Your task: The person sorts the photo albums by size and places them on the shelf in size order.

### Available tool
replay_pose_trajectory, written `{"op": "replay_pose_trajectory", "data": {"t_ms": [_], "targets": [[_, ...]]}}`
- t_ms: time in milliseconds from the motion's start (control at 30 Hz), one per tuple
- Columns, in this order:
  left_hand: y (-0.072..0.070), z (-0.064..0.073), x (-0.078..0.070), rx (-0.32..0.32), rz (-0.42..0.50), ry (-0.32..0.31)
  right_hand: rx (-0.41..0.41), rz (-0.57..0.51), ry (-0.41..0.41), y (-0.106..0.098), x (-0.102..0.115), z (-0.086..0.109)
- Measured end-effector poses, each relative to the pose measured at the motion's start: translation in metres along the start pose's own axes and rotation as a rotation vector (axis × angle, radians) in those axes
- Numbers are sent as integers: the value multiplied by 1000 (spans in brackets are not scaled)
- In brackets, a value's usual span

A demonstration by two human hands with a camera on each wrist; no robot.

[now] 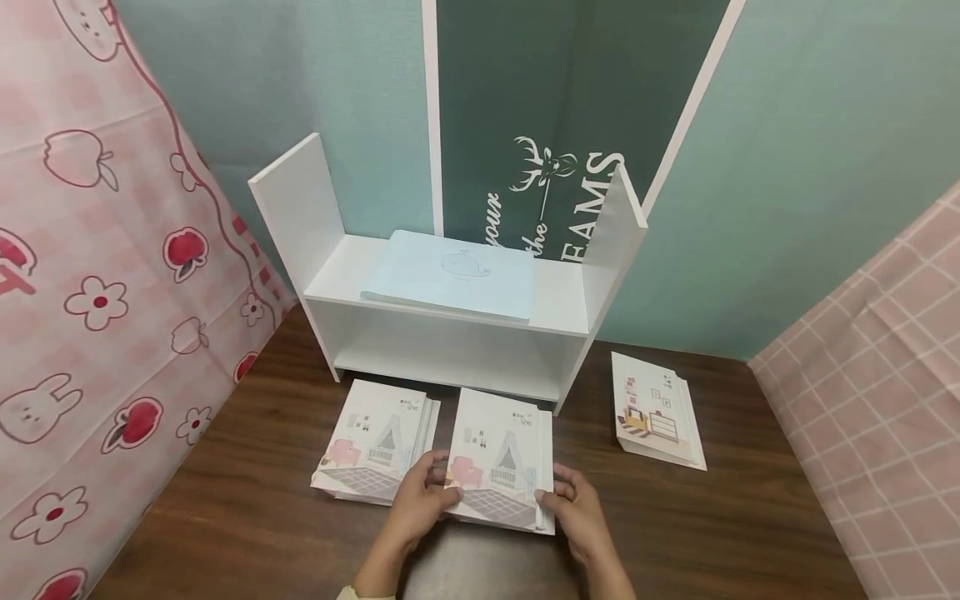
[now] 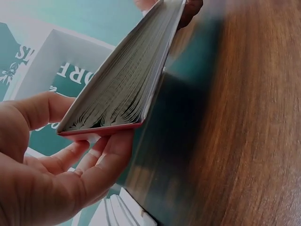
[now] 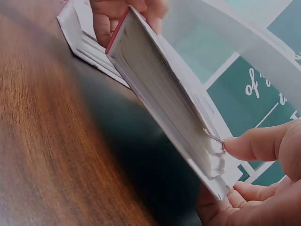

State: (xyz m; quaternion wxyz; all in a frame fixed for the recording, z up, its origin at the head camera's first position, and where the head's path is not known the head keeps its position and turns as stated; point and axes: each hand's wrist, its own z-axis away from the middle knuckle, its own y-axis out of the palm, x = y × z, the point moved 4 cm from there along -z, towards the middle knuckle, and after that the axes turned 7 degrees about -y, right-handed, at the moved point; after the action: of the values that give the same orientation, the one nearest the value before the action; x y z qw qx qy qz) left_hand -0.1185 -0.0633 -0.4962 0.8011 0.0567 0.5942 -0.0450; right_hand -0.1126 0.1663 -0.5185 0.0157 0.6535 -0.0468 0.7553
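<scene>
In the head view, a thick book (image 1: 495,454) with a pink armchair and a tent on its cover is held tilted between both hands, in front of the white shelf. My left hand (image 1: 423,498) grips the spine side, thumb on the cover and fingers beneath, as the left wrist view shows along the book's reddish spine (image 2: 101,131). On the opposite edge, my right hand (image 1: 579,510) pinches the covers with the thumb above and fingers below. The page edges (image 3: 162,94) face the right wrist camera. Just left lie matching books (image 1: 371,442), stacked on the table.
A white two-tier shelf (image 1: 450,354) stands behind the hands, with a pale blue whale-print booklet (image 1: 450,275) flat on its upper board. To the right, another book or small stack (image 1: 654,408) with a yellow chair print lies on the brown wooden table (image 1: 720,533). Patterned cloths hang at both sides.
</scene>
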Motion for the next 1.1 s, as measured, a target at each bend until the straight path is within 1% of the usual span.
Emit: {"op": "replay_pose_trajectory", "data": {"t_ms": [67,233,333,433,567,633,700,800,900,967,1033,1100], "targets": [[0,0,-1,8,-1,2,4,5,1,0,1,0],[-1,0,-1,1,4,3,2,5,1,0,3,0],[-1,0,0,-1,15,-2,4,-21,2,-1,2,1],[-1,1,0,-1,22,-1,52,-114,33,-3,-1,4],[-1,4,-1,10,48,9,173,-290,110,-4,-4,11],[-2,5,0,31,72,16,216,-358,131,-3,-5,14],[-3,5,2,52,100,14,229,-413,130,-2,-6,16],[-6,5,4,62,129,20,211,-464,115,2,-7,17],[-12,5,4,31,155,27,176,-493,109,8,-8,18],[-17,5,4,0,181,32,172,-508,100,13,-7,19],[-23,5,4,-31,209,36,198,-527,96,18,-6,20],[-28,5,4,-58,242,36,247,-542,85,24,-4,21]]}}
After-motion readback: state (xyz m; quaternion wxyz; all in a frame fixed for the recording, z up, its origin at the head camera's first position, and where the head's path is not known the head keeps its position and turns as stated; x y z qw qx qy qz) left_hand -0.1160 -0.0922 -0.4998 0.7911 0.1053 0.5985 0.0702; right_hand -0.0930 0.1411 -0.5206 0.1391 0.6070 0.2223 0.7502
